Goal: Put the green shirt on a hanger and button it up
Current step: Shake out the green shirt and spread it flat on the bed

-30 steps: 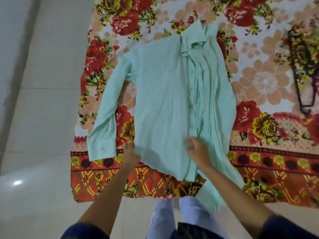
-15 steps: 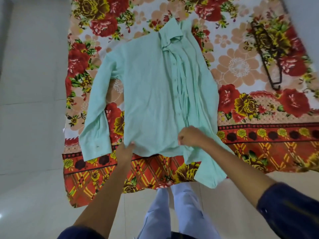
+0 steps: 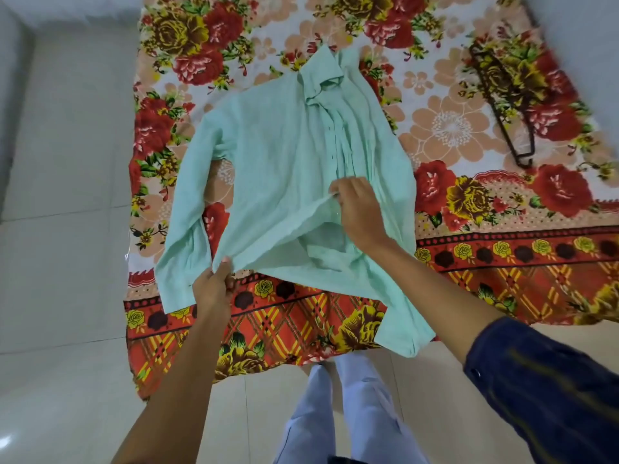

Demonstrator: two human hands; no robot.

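The pale green shirt (image 3: 278, 162) lies front up on a floral bedsheet, collar at the far end, one sleeve stretched down the left side. My left hand (image 3: 214, 289) pinches the bottom hem at its left corner. My right hand (image 3: 360, 209) grips the front panel by the button placket and holds it lifted, so the shirt's inside shows beneath. A dark hanger (image 3: 502, 105) lies flat on the sheet at the far right, apart from the shirt.
The red and orange floral bedsheet (image 3: 469, 269) covers a low surface and hangs over its near edge. Pale tiled floor (image 3: 67, 229) runs along the left and near side. My legs in light blue trousers (image 3: 351, 413) stand against the near edge.
My right hand moved up the placket and lifted the left front panel, opening the lower shirt. My left hand took hold of the hem corner and raised it slightly.
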